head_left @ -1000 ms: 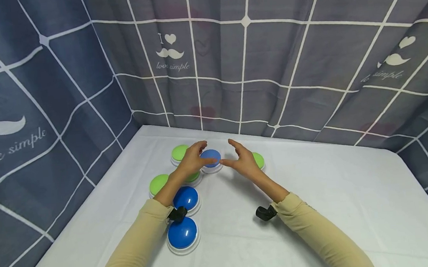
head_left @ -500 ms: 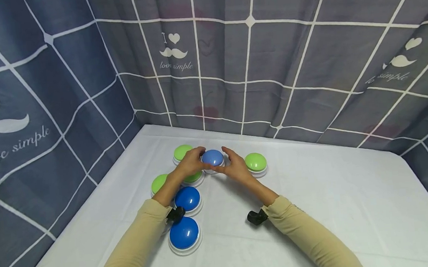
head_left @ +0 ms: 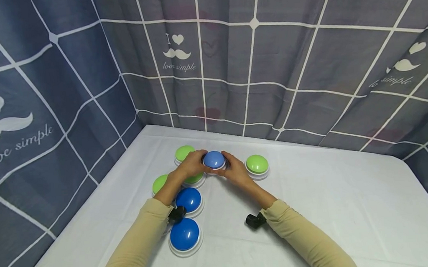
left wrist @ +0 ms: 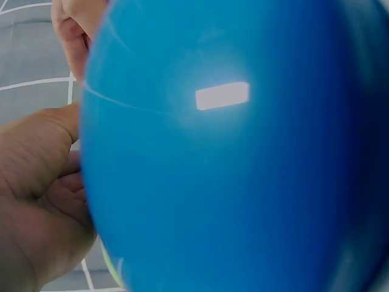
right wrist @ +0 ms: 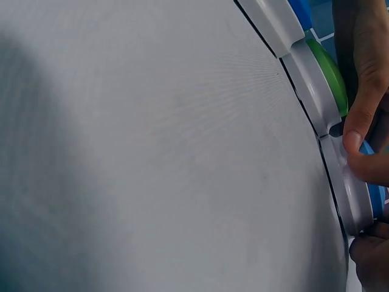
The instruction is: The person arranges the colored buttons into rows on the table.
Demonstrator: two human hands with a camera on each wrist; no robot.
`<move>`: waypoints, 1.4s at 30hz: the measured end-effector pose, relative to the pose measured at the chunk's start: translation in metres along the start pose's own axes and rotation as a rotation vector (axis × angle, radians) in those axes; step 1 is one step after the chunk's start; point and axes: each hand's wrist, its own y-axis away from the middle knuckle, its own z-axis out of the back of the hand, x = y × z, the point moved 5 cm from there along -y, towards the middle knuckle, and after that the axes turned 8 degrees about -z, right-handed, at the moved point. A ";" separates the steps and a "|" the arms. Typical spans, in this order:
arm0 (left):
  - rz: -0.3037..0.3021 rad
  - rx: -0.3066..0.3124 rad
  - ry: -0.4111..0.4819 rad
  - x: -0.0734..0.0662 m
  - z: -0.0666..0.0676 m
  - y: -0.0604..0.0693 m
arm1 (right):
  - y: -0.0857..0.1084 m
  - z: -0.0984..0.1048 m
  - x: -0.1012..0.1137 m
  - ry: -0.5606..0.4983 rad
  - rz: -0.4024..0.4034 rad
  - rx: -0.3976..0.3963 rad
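Note:
A light blue dome button [head_left: 214, 159] on a white base stands toward the back of the white table. My left hand [head_left: 193, 163] grips it from the left and my right hand [head_left: 236, 171] from the right, the thumbs meeting at its near side. In the right wrist view, both thumbs press against its white base [right wrist: 343, 182], which sits on the tabletop. Just behind the left wrist, a green button [head_left: 195, 180] is partly covered. A darker blue dome [left wrist: 225, 158] fills most of the left wrist view.
On the right stands a green button [head_left: 257, 164]. Further left are another green button [head_left: 184, 153] at the back and one [head_left: 159, 183] beside the left forearm. Two blue buttons [head_left: 188, 199] [head_left: 184, 234] line up below. A checked curtain [head_left: 223, 57] borders the table.
My hands have come down and closed in around the light blue button, the right one moving left. The green button on the right is now fully uncovered.

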 end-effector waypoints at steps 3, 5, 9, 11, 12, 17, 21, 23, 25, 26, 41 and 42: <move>-0.006 -0.002 -0.016 0.000 0.000 -0.001 | 0.000 0.001 -0.001 -0.002 0.008 -0.013; -0.012 -0.005 -0.017 0.000 0.000 -0.002 | 0.001 0.002 -0.001 -0.016 0.012 -0.024; -0.023 -0.014 -0.017 -0.002 0.001 -0.002 | 0.001 0.003 -0.001 -0.069 0.032 -0.039; -0.038 -0.023 -0.023 -0.004 0.002 -0.002 | 0.002 0.004 -0.001 -0.096 0.047 -0.048; -0.046 -0.029 -0.020 -0.005 0.002 -0.002 | 0.002 0.005 -0.001 -0.104 0.053 -0.055; -0.076 -0.063 0.004 -0.011 0.006 -0.004 | 0.005 0.011 0.001 -0.125 0.065 -0.084; -0.080 -0.083 0.050 -0.016 0.007 -0.005 | 0.008 0.019 0.006 -0.156 0.082 -0.096; -0.096 -0.099 0.068 -0.021 0.008 -0.007 | 0.010 0.025 0.008 -0.182 0.080 -0.096; -0.124 -0.119 0.081 -0.026 0.010 -0.009 | 0.012 0.032 0.010 -0.204 0.073 -0.095; -0.141 -0.130 0.086 -0.029 0.011 -0.010 | 0.013 0.036 0.011 -0.212 0.075 -0.094; -0.226 -0.181 0.232 -0.082 -0.012 -0.035 | 0.038 0.098 -0.012 -0.234 0.010 -0.084; -0.224 -0.179 0.240 -0.086 -0.016 -0.038 | 0.040 0.102 -0.015 -0.230 0.007 -0.088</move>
